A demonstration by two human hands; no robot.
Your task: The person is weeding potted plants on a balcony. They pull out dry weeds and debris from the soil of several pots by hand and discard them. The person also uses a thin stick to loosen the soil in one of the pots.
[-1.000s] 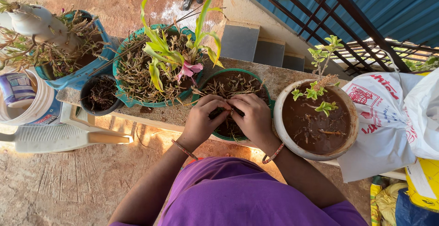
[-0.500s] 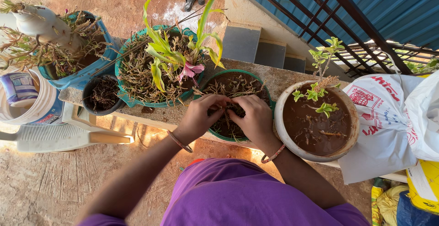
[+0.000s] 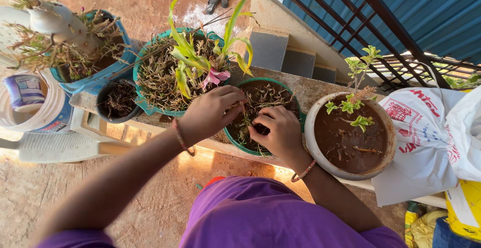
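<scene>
Green round plastic pot (image 3: 293, 93) of dark soil and dry stems sits on bench (image 3: 315, 85) directly under both hands: left hand (image 3: 208, 113) fingers curled pinching stems, right hand (image 3: 278, 130) fingers bent into soil, grip unclear.

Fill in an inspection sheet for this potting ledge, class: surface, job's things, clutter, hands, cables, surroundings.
Surface: stone ledge, dusty, carrying a row of pots.
Job's things: green pot of dark soil and dry roots.
Clutter: white pot with a small seedling; teal pot with a leafy pink-flowered plant; small black pot; white printed bag.
Hands: left hand and right hand both in the green pot's soil; grip on roots cannot be told.
Cables: nothing seen.
Surroundings: dark railing, blue sheeting beyond; white bucket on the ground.
</scene>
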